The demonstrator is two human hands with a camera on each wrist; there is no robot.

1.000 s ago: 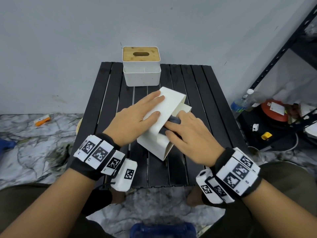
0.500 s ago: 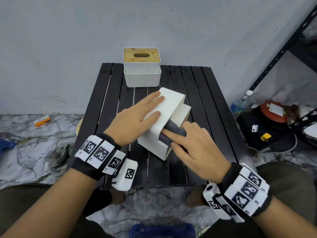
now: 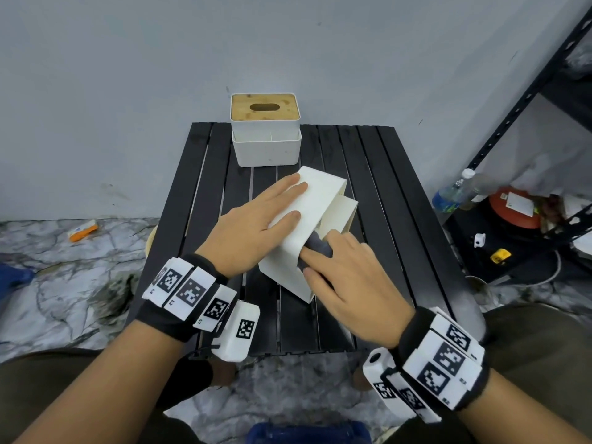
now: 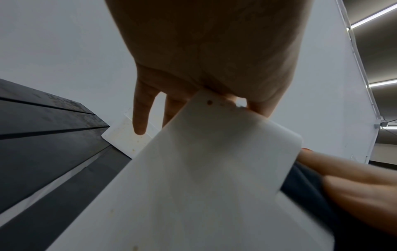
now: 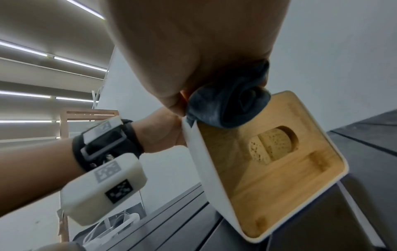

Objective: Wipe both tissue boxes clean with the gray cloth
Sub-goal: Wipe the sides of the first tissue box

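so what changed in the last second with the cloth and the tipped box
The right hand slid the gray cloth back toward the person along the tilted white tissue box's wooden-lid side. The left hand stayed flat on it; the upright bamboo-lidded box didn't move.

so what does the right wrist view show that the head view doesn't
Only the right wrist view shows the tipped tissue box's wooden lid face with its oval slot, and the gray cloth bunched under the right hand against the box's upper edge.

Only the head view shows the second tissue box standing upright at the back of the black slatted table, and the left hand lying flat on the tipped box's white side.

Both show the tipped box, the cloth, the right hand and the table.
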